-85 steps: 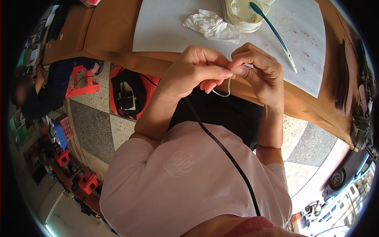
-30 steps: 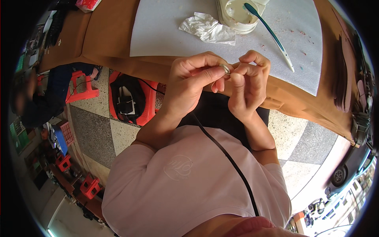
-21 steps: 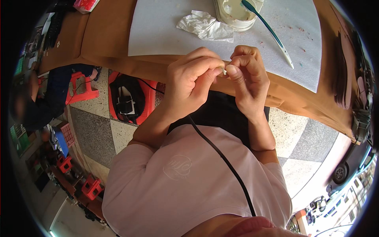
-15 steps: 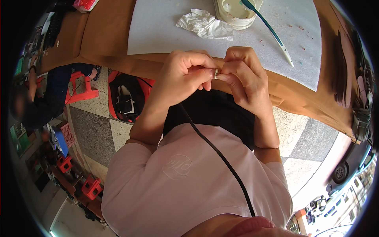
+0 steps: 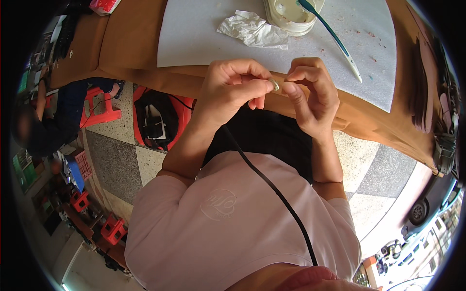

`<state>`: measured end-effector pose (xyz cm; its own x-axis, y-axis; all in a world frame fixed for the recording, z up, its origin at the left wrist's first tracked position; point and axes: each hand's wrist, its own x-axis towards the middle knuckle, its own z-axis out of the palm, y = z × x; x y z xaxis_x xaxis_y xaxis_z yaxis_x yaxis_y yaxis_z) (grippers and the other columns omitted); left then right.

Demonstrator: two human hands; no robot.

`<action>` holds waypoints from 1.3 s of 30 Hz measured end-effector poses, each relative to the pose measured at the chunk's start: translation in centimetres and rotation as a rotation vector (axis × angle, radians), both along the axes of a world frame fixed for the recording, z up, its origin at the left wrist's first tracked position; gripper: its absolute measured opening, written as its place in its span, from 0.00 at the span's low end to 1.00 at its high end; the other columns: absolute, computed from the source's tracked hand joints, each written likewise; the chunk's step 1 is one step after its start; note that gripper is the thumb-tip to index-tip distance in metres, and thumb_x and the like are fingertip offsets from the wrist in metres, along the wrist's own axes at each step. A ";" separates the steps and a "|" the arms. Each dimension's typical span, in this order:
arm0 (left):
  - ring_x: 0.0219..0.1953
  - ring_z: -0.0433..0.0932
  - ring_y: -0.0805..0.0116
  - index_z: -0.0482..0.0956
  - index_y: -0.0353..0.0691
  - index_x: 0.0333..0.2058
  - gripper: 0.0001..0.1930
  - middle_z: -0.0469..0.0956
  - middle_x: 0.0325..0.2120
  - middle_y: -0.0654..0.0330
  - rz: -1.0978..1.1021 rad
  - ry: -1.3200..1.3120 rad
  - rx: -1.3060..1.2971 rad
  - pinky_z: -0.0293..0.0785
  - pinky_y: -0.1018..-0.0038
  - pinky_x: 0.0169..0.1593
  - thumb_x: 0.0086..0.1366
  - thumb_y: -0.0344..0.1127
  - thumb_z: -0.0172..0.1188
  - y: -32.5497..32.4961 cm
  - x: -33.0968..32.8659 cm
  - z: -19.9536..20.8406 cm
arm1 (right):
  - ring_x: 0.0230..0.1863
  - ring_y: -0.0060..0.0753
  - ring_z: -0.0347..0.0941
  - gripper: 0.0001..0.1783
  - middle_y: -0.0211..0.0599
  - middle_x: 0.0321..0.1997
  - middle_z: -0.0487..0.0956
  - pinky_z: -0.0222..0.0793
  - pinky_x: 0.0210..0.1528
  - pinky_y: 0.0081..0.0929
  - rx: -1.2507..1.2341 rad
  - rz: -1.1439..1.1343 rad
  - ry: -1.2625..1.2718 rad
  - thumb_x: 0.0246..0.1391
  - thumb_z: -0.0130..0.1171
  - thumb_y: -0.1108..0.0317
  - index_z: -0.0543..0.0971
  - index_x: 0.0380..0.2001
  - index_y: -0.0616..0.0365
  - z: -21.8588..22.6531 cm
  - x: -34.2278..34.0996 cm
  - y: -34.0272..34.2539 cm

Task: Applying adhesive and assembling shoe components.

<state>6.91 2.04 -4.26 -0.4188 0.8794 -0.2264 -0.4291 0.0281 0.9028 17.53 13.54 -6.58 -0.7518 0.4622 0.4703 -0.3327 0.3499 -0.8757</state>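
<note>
My left hand [image 5: 230, 94] pinches a small pale curved piece [image 5: 275, 85] between thumb and fingertips, over the near edge of the table. The piece looks like a small ring or loop, too small to name surely. Just right of it, my right hand [image 5: 318, 99] is raised with curled fingers. Its thumb and forefinger are slightly apart, with nothing visible between them. Ahead on the table lie a crumpled white tissue [image 5: 252, 30], a pale tub [image 5: 290, 26] of cloudy liquid and a blue-and-white toothbrush [image 5: 335, 41], its head end over the tub.
A white foam sheet [image 5: 194, 48] covers part of the brown-covered table [image 5: 128, 43], with reddish crumbs at its right. A black cable [image 5: 272, 189] runs across my shirt. Red stools [image 5: 102, 114] and a seated person are at the left. A dark bag [image 5: 154, 121] sits lower left of the table.
My right hand has let go of the pale piece and drawn slightly right, its thumb parting from the forefinger. My left hand keeps the piece and has shifted slightly right.
</note>
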 end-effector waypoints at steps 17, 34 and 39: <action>0.20 0.66 0.84 0.72 0.30 0.21 0.02 0.70 0.20 0.65 0.130 0.243 0.116 0.61 0.88 0.21 0.46 0.18 0.54 0.0 0.6 0.1 | 0.17 0.19 0.68 0.05 0.31 0.18 0.72 0.63 0.19 0.15 -0.155 -0.092 -0.166 0.39 0.55 0.78 0.71 0.24 0.65 1.1 0.7 -1.4; 0.18 0.62 0.80 0.72 0.31 0.22 0.02 0.69 0.21 0.61 0.005 -0.098 0.374 0.57 0.86 0.20 0.48 0.21 0.51 -0.3 0.2 -1.6 | 0.14 0.20 0.66 0.02 0.34 0.16 0.71 0.64 0.17 0.14 -1.011 0.293 -0.269 0.42 0.51 0.79 0.72 0.22 0.66 1.8 0.5 -0.9; 0.17 0.62 0.81 0.73 0.32 0.22 0.02 0.70 0.20 0.61 0.040 -0.100 0.307 0.56 0.86 0.19 0.49 0.22 0.52 -0.3 0.3 -1.6 | 0.18 0.20 0.68 0.02 0.35 0.21 0.72 0.66 0.20 0.14 -0.953 0.268 -0.256 0.44 0.50 0.79 0.71 0.25 0.66 1.4 0.4 -1.3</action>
